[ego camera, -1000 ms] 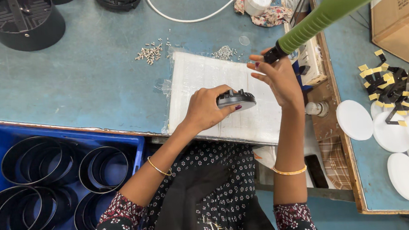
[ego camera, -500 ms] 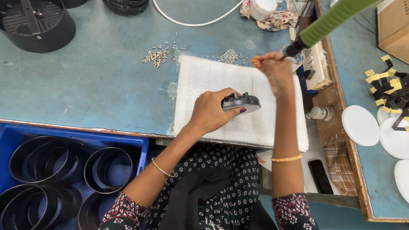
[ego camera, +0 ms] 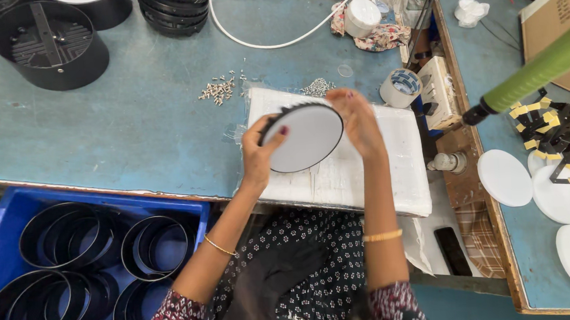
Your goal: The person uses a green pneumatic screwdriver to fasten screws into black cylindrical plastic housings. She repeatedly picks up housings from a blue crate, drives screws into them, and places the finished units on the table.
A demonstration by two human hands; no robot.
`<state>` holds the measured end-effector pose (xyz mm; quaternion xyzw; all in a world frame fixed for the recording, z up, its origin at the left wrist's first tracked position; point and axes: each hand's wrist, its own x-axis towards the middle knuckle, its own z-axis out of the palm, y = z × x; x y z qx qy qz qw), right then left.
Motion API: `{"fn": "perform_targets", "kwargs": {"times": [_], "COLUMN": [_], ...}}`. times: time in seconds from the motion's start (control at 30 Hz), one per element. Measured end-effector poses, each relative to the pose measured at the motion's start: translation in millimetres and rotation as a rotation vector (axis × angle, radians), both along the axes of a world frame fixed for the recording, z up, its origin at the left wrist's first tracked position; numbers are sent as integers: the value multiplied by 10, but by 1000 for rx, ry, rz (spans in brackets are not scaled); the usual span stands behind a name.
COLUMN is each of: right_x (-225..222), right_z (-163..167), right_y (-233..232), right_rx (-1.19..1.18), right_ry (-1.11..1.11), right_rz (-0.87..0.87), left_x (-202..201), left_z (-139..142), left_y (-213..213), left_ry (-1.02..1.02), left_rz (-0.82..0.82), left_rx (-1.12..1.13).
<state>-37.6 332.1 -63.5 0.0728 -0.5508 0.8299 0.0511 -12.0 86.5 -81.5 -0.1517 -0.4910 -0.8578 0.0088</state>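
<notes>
Both hands hold one thing between them: a round lamp part with a flat white face and a black ribbed rim point(ego camera: 302, 137), lifted a little and tilted above the white foam pad point(ego camera: 393, 172) on the blue-grey worktable point(ego camera: 129, 131).

The left hand point(ego camera: 261, 151) is closed on the left edge of the disc. Its fingers curl around the rim, and the thumb, with dark red nail, lies on the white face. The right hand point(ego camera: 357, 123) is more open: the fingers are almost straight and close together, and they press on the right edge of the disc from the side, with the palm turned toward the left hand. So the disc is clamped between the two hands.

Just beyond the hands lie two small heaps of silver screws point(ego camera: 218, 90). To the right of the right hand stands a roll of tape point(ego camera: 400, 88), and farther right hangs a green-handled power screwdriver point(ego camera: 539, 69). Well to the right lie flat white round discs point(ego camera: 504, 178). Below and left of the left hand is a blue plastic crate with black metal rings point(ego camera: 104, 253).
</notes>
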Motion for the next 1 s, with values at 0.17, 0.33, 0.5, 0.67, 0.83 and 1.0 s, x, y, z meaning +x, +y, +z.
{"fn": "perform_targets", "kwargs": {"times": [0.17, 0.33, 0.5, 0.67, 0.83, 1.0], "right_x": [618, 905, 1110, 1033, 974, 503], "right_z": [-127, 335, 958, 1107, 1090, 1407], "right_y": [-208, -260, -392, -629, -364, 538], "right_rx": [-300, 384, 850, 1253, 1185, 751], "right_ry": [-79, 129, 237, 343, 505, 750], "right_rz": [74, -158, -247, -109, -515, -1230], "left_x": [33, 83, 63, 108, 55, 26], "left_z": [-221, -287, -100, 382, 734, 684], "left_y": [145, 311, 230, 108, 164, 202], "left_ry": [-186, -238, 329, 587, 452, 578], "left_rz": [-31, -61, 283, 141, -270, -158], "left_rx": [376, 393, -462, -866, -779, -741]}}
